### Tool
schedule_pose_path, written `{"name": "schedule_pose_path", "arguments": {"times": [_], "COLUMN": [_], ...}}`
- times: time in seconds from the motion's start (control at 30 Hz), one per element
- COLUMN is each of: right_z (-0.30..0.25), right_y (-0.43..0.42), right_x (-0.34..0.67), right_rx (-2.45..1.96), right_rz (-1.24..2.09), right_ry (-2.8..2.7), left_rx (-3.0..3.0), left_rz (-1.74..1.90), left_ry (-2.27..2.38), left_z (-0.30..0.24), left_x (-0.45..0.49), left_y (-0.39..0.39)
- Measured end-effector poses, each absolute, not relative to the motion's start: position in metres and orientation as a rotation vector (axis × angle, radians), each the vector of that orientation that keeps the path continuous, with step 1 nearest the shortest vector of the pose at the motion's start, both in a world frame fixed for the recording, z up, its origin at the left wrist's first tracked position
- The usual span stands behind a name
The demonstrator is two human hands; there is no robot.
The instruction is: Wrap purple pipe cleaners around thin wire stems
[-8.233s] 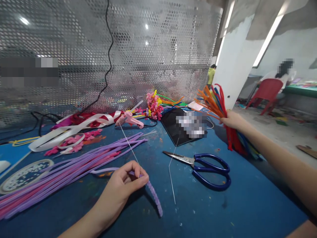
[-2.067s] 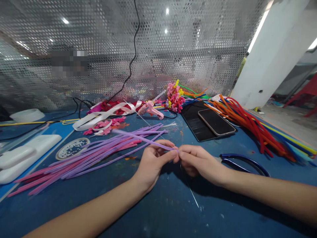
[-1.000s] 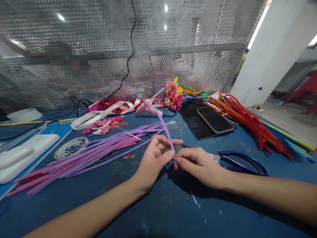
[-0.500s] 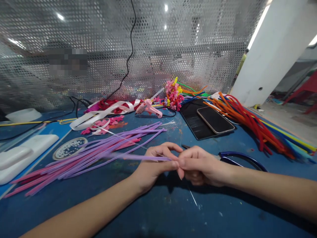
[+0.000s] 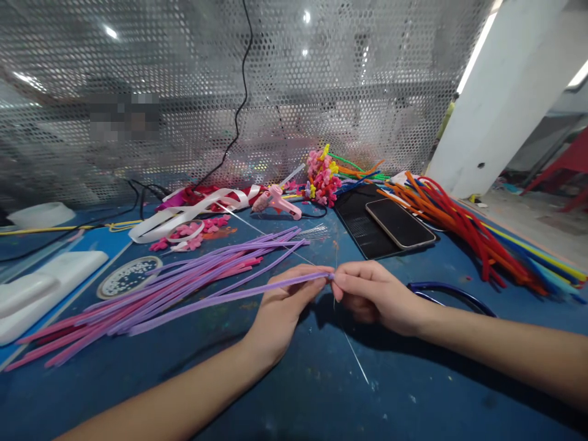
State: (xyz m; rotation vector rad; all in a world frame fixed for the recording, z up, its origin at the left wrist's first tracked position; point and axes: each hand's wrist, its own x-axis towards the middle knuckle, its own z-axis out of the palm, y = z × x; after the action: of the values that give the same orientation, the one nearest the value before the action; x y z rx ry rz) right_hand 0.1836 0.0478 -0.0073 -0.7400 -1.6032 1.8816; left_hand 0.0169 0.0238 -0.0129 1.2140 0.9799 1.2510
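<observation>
My left hand and my right hand meet fingertip to fingertip above the blue table. Both pinch one end of a lilac pipe cleaner, which stretches out to the left over the table. A thin silver wire runs from the pinch point down towards me, and its far end pokes out beyond my left hand. A loose pile of lilac and pink pipe cleaners lies just left of my hands.
Blue-handled scissors lie behind my right wrist. A phone rests on a black pad, beside red, orange and blue pipe cleaners. A pink glue gun, white ribbon, pink flowers and perforated metal screen stand behind.
The free length of the lilac pipe cleaner has swung round: up and away a second ago, then level to the left, now lying out leftward. Both hands stay pinched together.
</observation>
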Motion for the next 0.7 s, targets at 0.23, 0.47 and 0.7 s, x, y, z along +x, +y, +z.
{"name": "schedule_pose_path", "arguments": {"times": [0.23, 0.47, 0.7], "right_z": [-0.0096, -0.0107, -0.0094], "right_y": [0.0547, 0.0541, 0.0546], "right_x": [0.1904, 0.1918, 0.1917], "right_rx": [-0.243, -0.226, -0.204], "right_rz": [2.931, 2.978, 3.103], "right_ry": [-0.843, -0.84, -0.88], "left_rx": [1.294, 1.284, 1.322], "left_rz": [1.256, 1.211, 1.106], "left_ry": [0.896, 0.854, 0.7], "left_z": [-0.0066, -0.0053, -0.0064], "left_x": [0.016, 0.0156, 0.0126], "left_y": [0.0197, 0.0187, 0.0185]}}
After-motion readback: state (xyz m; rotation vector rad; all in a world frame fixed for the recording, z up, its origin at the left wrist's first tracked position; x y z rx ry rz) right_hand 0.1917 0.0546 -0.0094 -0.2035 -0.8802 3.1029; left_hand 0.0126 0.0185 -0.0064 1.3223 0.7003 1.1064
